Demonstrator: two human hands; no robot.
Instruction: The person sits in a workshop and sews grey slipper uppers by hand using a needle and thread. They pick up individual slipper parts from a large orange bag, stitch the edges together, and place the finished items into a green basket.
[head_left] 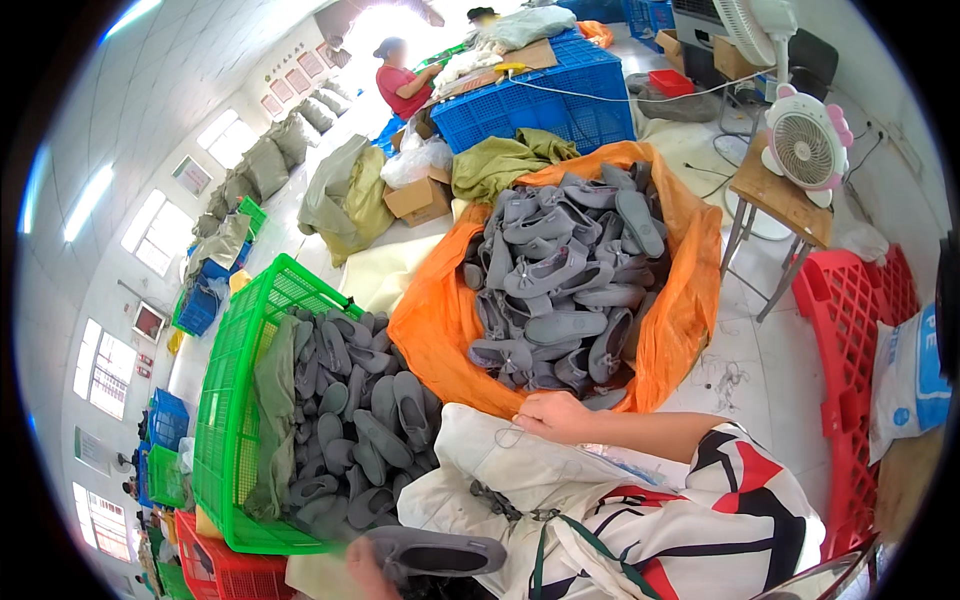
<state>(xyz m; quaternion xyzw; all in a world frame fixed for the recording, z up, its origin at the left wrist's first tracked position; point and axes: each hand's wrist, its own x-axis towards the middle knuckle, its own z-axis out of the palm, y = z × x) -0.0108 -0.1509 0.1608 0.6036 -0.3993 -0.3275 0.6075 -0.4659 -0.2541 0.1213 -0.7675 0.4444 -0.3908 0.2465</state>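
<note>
Here we are down at six o'clock, and there's the grey shoe [440, 555], sole down and mouth facing up, with your left hand [368, 572] blurred at its left end, seemingly gripping it. Over at five o'clock, your right hand [550, 415] rests at the edge of the white cloth [460, 450], fingers curled; whether they pinch anything, I can't tell. A thin thread loops just beside them, so mind it doesn't snag! For good handling, I'd take the sole's firm edge, go easy on that soft upper, and steady the left hand so the shoe sits level. Plain shoes crowd the green crate [225, 430] at eight o'clock, while bow-trimmed ones heap in the orange sack [690, 275] toward one o'clock; best not let the two piles mix. Now the lettering: the white-and-blue sack [905, 375] near three o'clock carries bold pale print, cut off by the frame, and the wall posters [284, 90] up at eleven bear writing too small to make out. On the shoe in your grip, no label that I can read.
</note>
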